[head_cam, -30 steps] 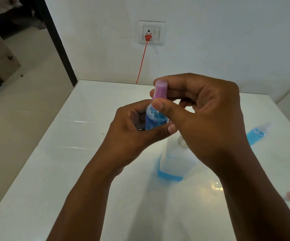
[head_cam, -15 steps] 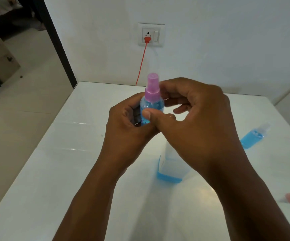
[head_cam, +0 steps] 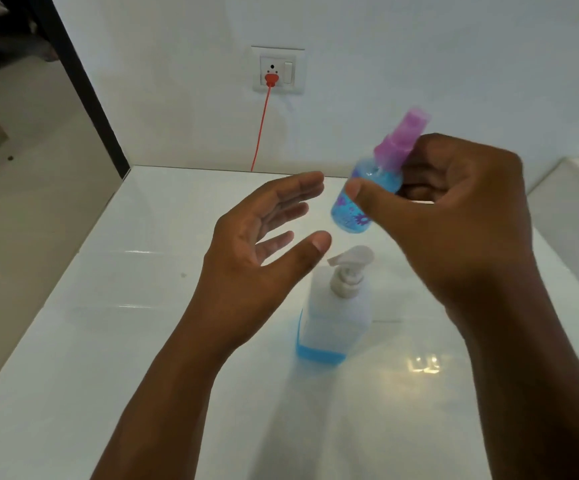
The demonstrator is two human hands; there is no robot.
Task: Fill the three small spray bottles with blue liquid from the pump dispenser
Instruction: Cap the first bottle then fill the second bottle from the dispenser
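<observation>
Both hands hover above the white counter (head_cam: 115,341), forearms reaching in from the lower edge. Nearest, the left hand (head_cam: 264,237) is spread and holds nothing: its palm faces right, its fingers are straight and fanned, its thumb points toward the bottle. It is just beside the spray bottle without touching it. The right hand (head_cam: 454,216) is raised a little higher, its back toward the camera, with the thumb pressed across the front of the spray bottle (head_cam: 367,192) and the curled fingers behind it, so it pinches the bottle in the air.

That bottle tilts with its pink-purple spray top up and to the right; its clear body is filled with blue liquid nearly to the shoulder and bears purple flower prints. It is blurred.

Below the hands the pump dispenser (head_cam: 336,306) stands upright on the counter, white pump head turned left, with a thin band of blue liquid at its base.

Farther back, on the wall, a socket plate (head_cam: 279,69) holds a red plug, its red cable (head_cam: 260,129) dropping behind the counter.
</observation>
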